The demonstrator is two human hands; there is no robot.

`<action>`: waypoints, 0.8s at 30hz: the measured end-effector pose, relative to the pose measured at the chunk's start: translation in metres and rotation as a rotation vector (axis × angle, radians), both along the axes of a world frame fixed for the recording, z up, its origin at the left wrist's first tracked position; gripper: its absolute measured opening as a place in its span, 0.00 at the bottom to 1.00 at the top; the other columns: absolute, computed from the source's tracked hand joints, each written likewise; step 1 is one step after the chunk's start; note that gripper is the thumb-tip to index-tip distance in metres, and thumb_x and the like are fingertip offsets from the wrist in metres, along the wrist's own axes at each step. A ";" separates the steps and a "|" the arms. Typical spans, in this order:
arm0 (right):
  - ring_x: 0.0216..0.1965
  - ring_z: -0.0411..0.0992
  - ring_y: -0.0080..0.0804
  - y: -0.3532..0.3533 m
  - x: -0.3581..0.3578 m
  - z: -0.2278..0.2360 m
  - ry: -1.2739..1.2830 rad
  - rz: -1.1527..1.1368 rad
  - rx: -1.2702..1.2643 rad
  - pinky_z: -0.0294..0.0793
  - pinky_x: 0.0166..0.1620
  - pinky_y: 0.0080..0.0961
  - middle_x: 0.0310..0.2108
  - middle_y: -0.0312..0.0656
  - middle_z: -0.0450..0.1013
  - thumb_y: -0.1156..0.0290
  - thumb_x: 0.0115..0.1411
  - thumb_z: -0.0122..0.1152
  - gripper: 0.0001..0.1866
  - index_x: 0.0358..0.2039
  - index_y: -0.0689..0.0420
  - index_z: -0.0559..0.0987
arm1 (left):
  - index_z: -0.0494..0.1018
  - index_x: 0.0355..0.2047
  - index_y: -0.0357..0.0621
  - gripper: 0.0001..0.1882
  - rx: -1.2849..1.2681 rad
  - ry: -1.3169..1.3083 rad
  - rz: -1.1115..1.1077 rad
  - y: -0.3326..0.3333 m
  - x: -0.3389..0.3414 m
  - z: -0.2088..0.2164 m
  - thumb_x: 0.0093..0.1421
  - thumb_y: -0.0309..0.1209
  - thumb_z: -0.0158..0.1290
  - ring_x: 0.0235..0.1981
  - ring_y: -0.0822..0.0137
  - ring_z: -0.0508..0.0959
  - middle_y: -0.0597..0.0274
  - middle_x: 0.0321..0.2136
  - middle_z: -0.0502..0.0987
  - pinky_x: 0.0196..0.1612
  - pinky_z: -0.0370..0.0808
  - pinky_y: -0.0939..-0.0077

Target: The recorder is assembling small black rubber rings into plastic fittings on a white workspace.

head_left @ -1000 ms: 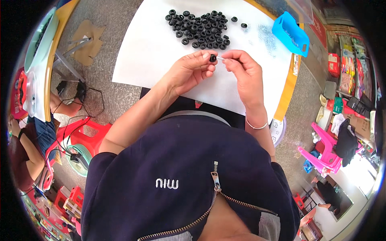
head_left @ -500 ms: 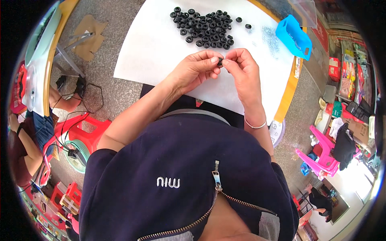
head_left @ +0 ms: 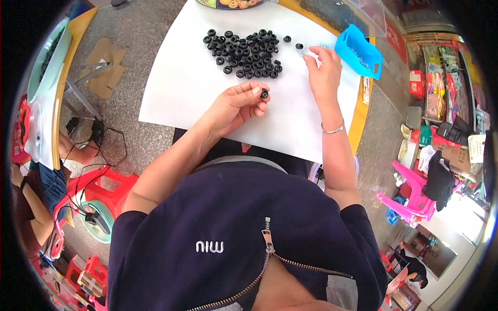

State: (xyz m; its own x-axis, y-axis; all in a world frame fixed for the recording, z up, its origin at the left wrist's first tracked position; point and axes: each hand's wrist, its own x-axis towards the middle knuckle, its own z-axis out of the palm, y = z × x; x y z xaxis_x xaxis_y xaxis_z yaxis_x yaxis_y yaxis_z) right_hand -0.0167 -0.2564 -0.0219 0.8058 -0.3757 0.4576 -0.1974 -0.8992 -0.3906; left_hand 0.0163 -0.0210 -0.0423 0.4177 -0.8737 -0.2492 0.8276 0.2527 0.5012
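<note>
Several fingers and the thumb of the person's left hand (head_left: 233, 106) are clamped on a black ring (head_left: 264, 94) above the white sheet (head_left: 179, 93). A heap of black rings (head_left: 244, 54) lies just beyond, with 2 loose rings (head_left: 287, 39) to its right. Next, the right hand (head_left: 324, 72) hovers, thumb and forefinger slightly apart, near a blue basket (head_left: 347, 57).

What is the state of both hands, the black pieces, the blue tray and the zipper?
Left hand: pinching one black piece.
Right hand: thumb and forefinger apart.
Other black pieces: mostly heaped loosely on the white sheet.
Blue tray: upright, small bits inside.
Zipper: partly open.
</note>
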 end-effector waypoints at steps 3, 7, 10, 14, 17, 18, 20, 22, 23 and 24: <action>0.45 0.64 0.39 -0.007 0.015 -0.009 0.012 -0.002 -0.157 0.59 0.49 0.39 0.38 0.39 0.71 0.63 0.48 0.65 0.13 0.35 0.53 0.79 | 0.70 0.42 0.39 0.11 -0.013 -0.012 -0.021 0.000 0.001 -0.002 0.64 0.34 0.47 0.29 0.74 0.74 0.63 0.33 0.73 0.35 0.73 0.81; 0.45 0.63 0.39 -0.016 0.014 -0.011 0.113 0.040 -0.169 0.58 0.49 0.41 0.40 0.37 0.71 0.63 0.48 0.64 0.13 0.36 0.49 0.78 | 0.70 0.43 0.39 0.12 -0.001 0.010 -0.024 0.001 0.000 0.000 0.64 0.33 0.47 0.30 0.74 0.75 0.63 0.33 0.73 0.35 0.73 0.81; 0.44 0.63 0.38 -0.024 0.003 -0.014 0.130 0.009 -0.176 0.58 0.48 0.40 0.40 0.36 0.71 0.66 0.49 0.62 0.12 0.36 0.48 0.78 | 0.70 0.42 0.39 0.11 -0.010 0.013 -0.031 0.003 0.001 0.000 0.64 0.33 0.47 0.30 0.74 0.75 0.63 0.33 0.73 0.35 0.73 0.82; 0.45 0.64 0.38 -0.019 -0.008 -0.006 0.053 -0.026 -0.157 0.58 0.48 0.39 0.38 0.34 0.71 0.70 0.49 0.59 0.10 0.34 0.48 0.78 | 0.70 0.42 0.38 0.11 -0.012 0.014 -0.018 0.002 0.000 0.002 0.65 0.33 0.46 0.31 0.74 0.75 0.64 0.33 0.73 0.35 0.73 0.82; 0.44 0.64 0.37 -0.003 -0.012 0.002 -0.001 0.056 -0.112 0.58 0.47 0.37 0.37 0.33 0.72 0.72 0.50 0.58 0.08 0.32 0.49 0.79 | 0.70 0.42 0.38 0.11 -0.042 0.025 -0.020 0.002 0.000 0.000 0.65 0.32 0.46 0.31 0.74 0.75 0.63 0.33 0.73 0.35 0.74 0.82; 0.43 0.65 0.36 0.005 -0.010 0.002 -0.006 0.108 -0.084 0.59 0.46 0.37 0.37 0.34 0.72 0.72 0.50 0.58 0.07 0.31 0.49 0.79 | 0.70 0.41 0.37 0.11 -0.052 0.031 -0.020 0.002 0.001 0.000 0.64 0.32 0.46 0.31 0.73 0.75 0.62 0.33 0.74 0.35 0.74 0.82; 0.39 0.66 0.34 0.018 -0.005 0.000 -0.038 0.178 -0.059 0.59 0.44 0.35 0.33 0.33 0.73 0.71 0.50 0.59 0.04 0.28 0.51 0.79 | 0.71 0.41 0.36 0.11 -0.062 0.036 -0.022 0.002 0.001 -0.001 0.64 0.32 0.47 0.31 0.73 0.75 0.61 0.33 0.74 0.35 0.74 0.81; 0.37 0.67 0.34 0.025 0.003 -0.002 0.036 0.190 0.063 0.59 0.43 0.35 0.30 0.34 0.74 0.69 0.50 0.60 0.03 0.27 0.51 0.79 | 0.71 0.41 0.36 0.11 -0.058 0.034 -0.017 0.002 0.001 0.000 0.64 0.32 0.47 0.31 0.73 0.75 0.61 0.33 0.74 0.35 0.74 0.81; 0.36 0.67 0.34 0.029 0.007 -0.002 0.072 0.198 0.125 0.59 0.42 0.34 0.29 0.34 0.74 0.69 0.50 0.60 0.03 0.27 0.51 0.79 | 0.71 0.41 0.37 0.11 -0.054 0.025 -0.021 0.002 0.001 0.000 0.64 0.32 0.47 0.31 0.73 0.75 0.62 0.33 0.74 0.35 0.74 0.81; 0.34 0.67 0.33 0.031 0.009 0.001 0.138 0.189 0.138 0.59 0.42 0.33 0.28 0.34 0.74 0.66 0.50 0.61 0.05 0.26 0.52 0.80 | 0.70 0.42 0.38 0.11 -0.050 0.016 -0.024 0.002 0.001 0.000 0.64 0.32 0.46 0.31 0.74 0.75 0.63 0.33 0.73 0.35 0.73 0.82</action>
